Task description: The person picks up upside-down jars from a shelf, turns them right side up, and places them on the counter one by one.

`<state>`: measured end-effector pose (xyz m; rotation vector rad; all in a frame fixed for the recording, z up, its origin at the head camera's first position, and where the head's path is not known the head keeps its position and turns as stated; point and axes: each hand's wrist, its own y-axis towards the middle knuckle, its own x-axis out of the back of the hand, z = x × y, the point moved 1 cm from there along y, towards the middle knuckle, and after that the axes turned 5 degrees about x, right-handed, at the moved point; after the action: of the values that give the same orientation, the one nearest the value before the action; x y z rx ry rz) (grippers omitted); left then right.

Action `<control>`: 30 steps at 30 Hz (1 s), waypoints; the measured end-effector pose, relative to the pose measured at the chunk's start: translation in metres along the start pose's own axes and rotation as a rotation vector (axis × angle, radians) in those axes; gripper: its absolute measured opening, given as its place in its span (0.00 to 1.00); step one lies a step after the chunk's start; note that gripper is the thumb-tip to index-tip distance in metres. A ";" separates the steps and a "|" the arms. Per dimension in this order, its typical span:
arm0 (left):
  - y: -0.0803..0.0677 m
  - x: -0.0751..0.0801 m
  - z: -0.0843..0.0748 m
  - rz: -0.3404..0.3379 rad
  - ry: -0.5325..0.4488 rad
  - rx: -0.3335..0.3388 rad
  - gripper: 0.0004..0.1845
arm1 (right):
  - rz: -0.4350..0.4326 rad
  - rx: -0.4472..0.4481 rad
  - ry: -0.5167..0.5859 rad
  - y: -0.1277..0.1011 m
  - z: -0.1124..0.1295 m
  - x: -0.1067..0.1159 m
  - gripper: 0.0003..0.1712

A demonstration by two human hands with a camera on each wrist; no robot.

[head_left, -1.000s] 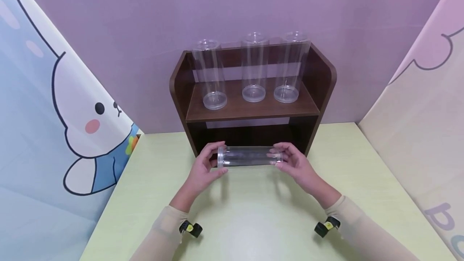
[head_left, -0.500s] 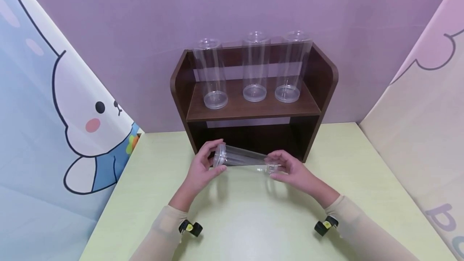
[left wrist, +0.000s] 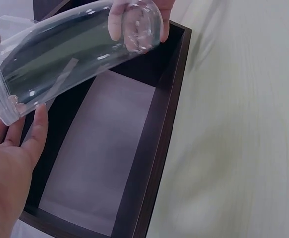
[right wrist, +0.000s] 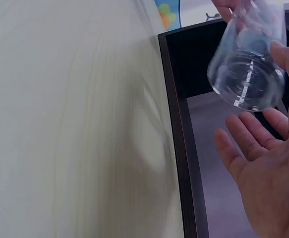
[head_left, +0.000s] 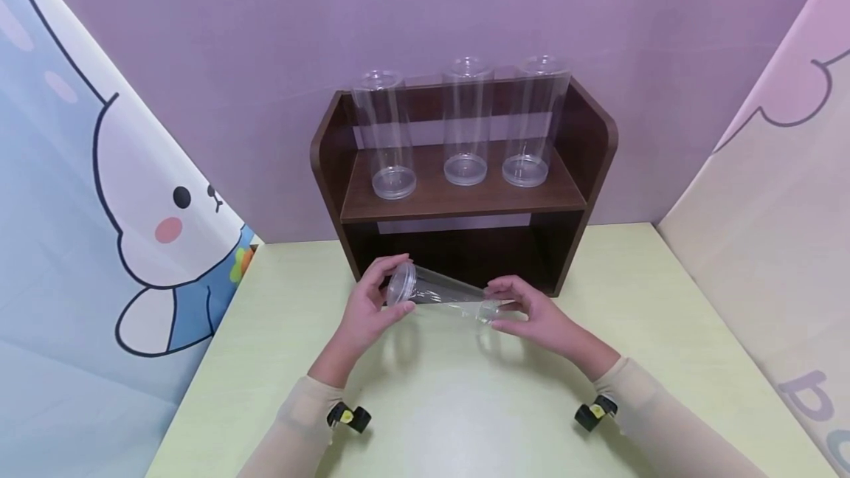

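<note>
While the left hand (head_left: 367, 310) curls its fingers round the rimmed end of a clear plastic cylindrical tube (head_left: 441, 292), the right hand (head_left: 541, 316) pinches the other end between thumb and fingers. The tube hangs tilted, left end higher, above the pale green surface (head_left: 465, 404), just before the lower opening of a dark brown wooden shelf (head_left: 465, 201) bearing three upright clear tubes (head_left: 466, 124).
</note>
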<state>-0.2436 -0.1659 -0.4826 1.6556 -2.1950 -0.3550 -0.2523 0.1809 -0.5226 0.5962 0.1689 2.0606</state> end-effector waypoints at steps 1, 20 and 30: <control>0.000 0.000 0.000 -0.002 0.008 0.000 0.38 | 0.001 0.002 -0.003 0.000 0.000 0.000 0.35; 0.002 0.025 -0.021 0.065 0.427 0.043 0.36 | -0.007 0.019 -0.018 -0.005 -0.003 0.004 0.33; 0.001 0.049 -0.039 0.084 0.622 0.098 0.36 | -0.004 0.017 -0.016 -0.007 -0.001 0.005 0.32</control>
<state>-0.2393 -0.2122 -0.4404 1.4565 -1.8138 0.2671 -0.2494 0.1886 -0.5243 0.6219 0.1784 2.0518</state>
